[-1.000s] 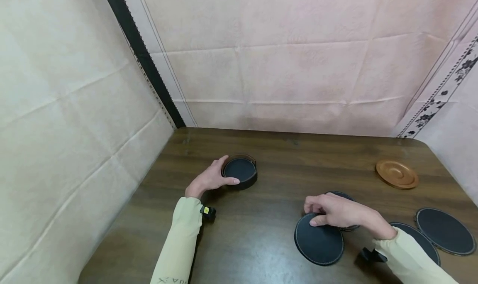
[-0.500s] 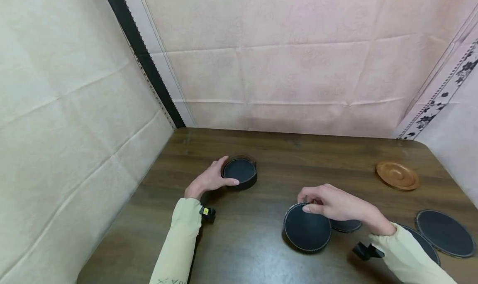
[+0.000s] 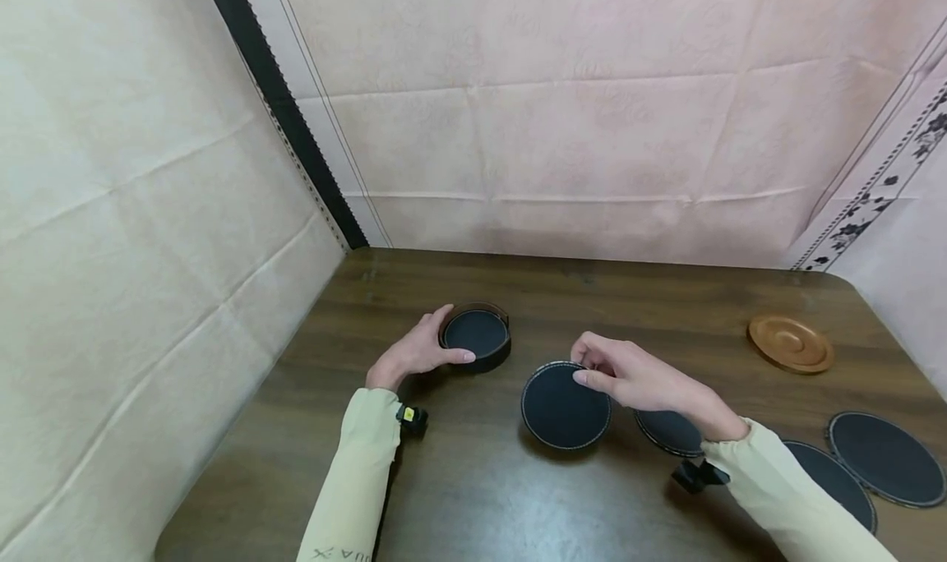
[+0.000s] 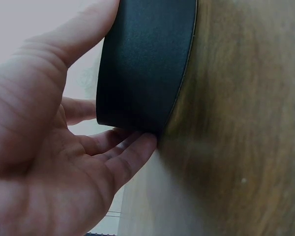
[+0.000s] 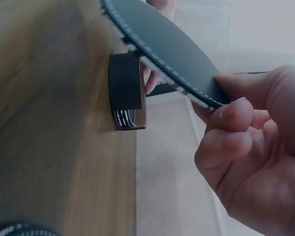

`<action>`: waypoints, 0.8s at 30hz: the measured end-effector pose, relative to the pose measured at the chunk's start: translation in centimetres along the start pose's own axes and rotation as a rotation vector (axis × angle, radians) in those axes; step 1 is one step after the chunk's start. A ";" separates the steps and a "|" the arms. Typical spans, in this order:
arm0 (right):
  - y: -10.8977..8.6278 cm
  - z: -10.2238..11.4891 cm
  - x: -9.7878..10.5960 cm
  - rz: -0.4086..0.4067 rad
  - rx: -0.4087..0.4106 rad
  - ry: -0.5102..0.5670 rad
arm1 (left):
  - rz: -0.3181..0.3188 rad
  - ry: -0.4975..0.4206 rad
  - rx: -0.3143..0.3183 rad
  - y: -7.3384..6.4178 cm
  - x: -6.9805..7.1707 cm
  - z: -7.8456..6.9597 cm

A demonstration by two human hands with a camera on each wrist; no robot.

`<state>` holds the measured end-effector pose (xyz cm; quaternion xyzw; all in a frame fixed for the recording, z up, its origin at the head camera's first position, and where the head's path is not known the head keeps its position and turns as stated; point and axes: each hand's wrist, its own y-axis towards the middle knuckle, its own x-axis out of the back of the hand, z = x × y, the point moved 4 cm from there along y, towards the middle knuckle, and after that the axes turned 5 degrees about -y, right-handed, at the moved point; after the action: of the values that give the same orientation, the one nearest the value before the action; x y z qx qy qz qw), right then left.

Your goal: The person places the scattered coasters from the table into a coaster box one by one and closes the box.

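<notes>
Toward the back left of the table, my left hand [image 3: 417, 354] grips a round black coaster holder [image 3: 491, 364] from its left side. The thumb is on the near wall and the fingers curl round the far side, as the left wrist view shows. Inside the holder [image 5: 127, 81], several stitched coaster edges show through its side opening. My right hand [image 3: 638, 375] pinches the edge of a round black coaster [image 3: 565, 407] between thumb and fingers. This coaster [image 5: 169, 46] is tilted and raised off the table, to the right of the holder and nearer the front.
Another black coaster [image 3: 667, 432] lies partly under my right forearm. Two more, a nearer coaster [image 3: 836, 486] and a farther coaster [image 3: 886, 458], lie at the right. A brown round wooden dish [image 3: 790, 344] sits at the back right. Cloth walls [image 3: 577, 135] border the table [image 3: 473, 463].
My right hand has lifted the coaster from the table and carried it left and back, toward the holder. The left hand keeps its grip on the holder in the same place.
</notes>
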<state>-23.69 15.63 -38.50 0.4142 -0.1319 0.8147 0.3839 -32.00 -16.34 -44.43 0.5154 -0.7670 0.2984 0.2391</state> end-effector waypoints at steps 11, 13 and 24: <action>2.5 0.1 -0.1 -0.006 -0.069 0.158 | -0.009 0.010 -0.007 0.2 0.1 0.1; 2.9 0.1 -0.1 -0.021 -0.074 0.171 | -0.011 0.010 -0.007 0.2 0.1 0.0; 5.5 0.1 -0.3 -0.111 -0.136 0.256 | -0.020 0.015 0.003 0.0 0.0 -0.1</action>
<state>-27.57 11.73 -38.11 0.2866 -0.1133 0.8275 0.4693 -32.01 -16.30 -44.35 0.5211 -0.7594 0.3011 0.2471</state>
